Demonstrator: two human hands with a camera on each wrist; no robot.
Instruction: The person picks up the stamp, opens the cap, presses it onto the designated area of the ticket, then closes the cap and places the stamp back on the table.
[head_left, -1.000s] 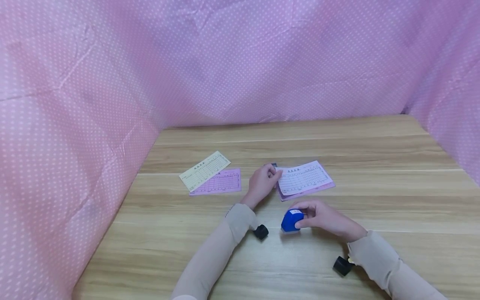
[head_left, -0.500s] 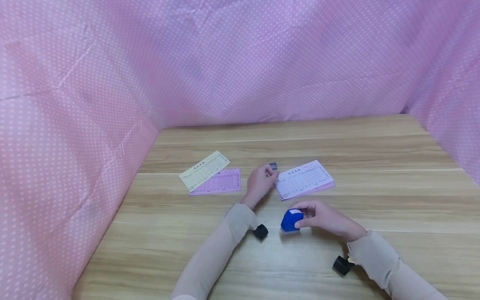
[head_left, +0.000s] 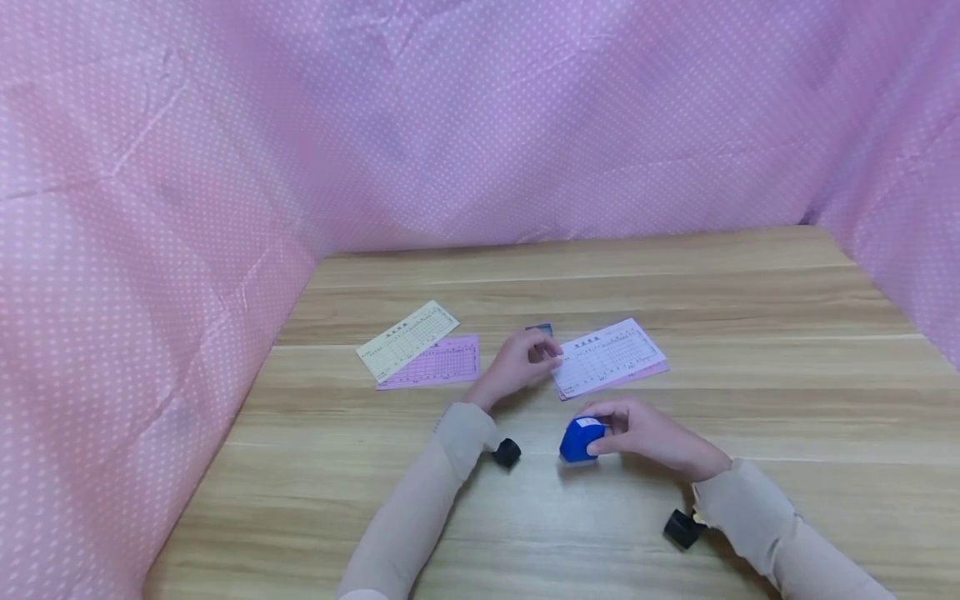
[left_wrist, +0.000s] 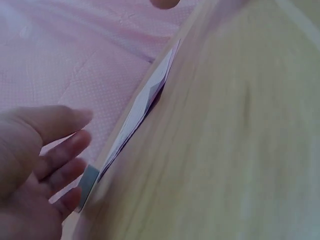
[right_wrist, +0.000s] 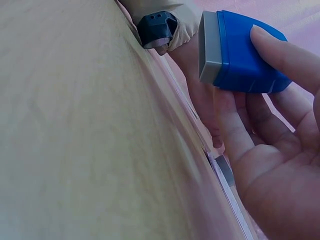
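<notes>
My right hand (head_left: 648, 435) grips a blue stamp (head_left: 582, 440) with a grey base, held just above the table; the right wrist view shows the stamp (right_wrist: 250, 52) between thumb and fingers. A white printed slip (head_left: 611, 358) lies over a purple slip (head_left: 651, 372) to the right of centre. At the slip's left edge is my left hand (head_left: 517, 362), its fingers loosely bent and holding nothing. In the left wrist view the left hand (left_wrist: 37, 160) appears apart from the slips (left_wrist: 142, 102). A small grey block (head_left: 542, 329) sits behind it, partly hidden.
Further left, a pale yellow printed slip (head_left: 408, 340) overlaps another purple slip (head_left: 442, 364) on the wooden table (head_left: 300, 467). Pink dotted cloth (head_left: 480, 125) hangs around the back and sides. Black cameras (head_left: 507, 453) are worn at both wrists.
My left hand has let go of the white slip's left edge, which has come down flatter on the purple slip. Its forearm has shifted slightly left. The right hand and stamp stay almost still.
</notes>
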